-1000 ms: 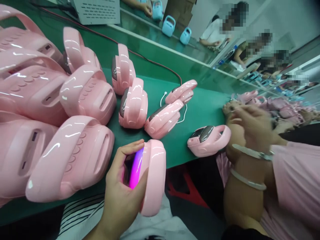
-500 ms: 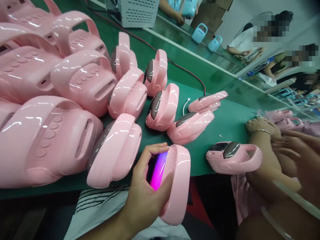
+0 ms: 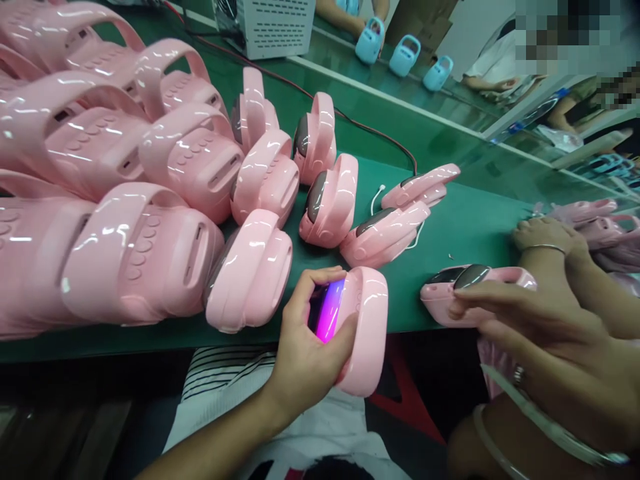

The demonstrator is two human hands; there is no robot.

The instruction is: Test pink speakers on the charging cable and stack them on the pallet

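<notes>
My left hand (image 3: 313,353) grips a pink handled device (image 3: 373,333), which looks like a small portable speaker. Purple and magenta light glows from its curved panel (image 3: 333,310). Fingers lie along its top and the thumb presses its near side, around the panel. At the right, my right hand (image 3: 545,320) has its fingers apart over a second pink handled device (image 3: 440,303) with a dark glossy panel, lying by the table edge. Its fingertips overlap that device; whether they touch it I cannot tell. Beside the held one stands another pink device (image 3: 250,273).
Several more pink devices (image 3: 155,253) crowd the green table (image 3: 320,267) at left and middle. A grey vented metal box (image 3: 277,30) stands behind, with a red-black cable (image 3: 370,130) trailing right. A co-worker's braceleted hand (image 3: 540,233) rests at right. Blue devices (image 3: 404,57) line the far bench.
My right hand has come left over the pink device at the right. My left hand still holds the lit device. The view has shifted, and a blue device across the bench has been lowered.
</notes>
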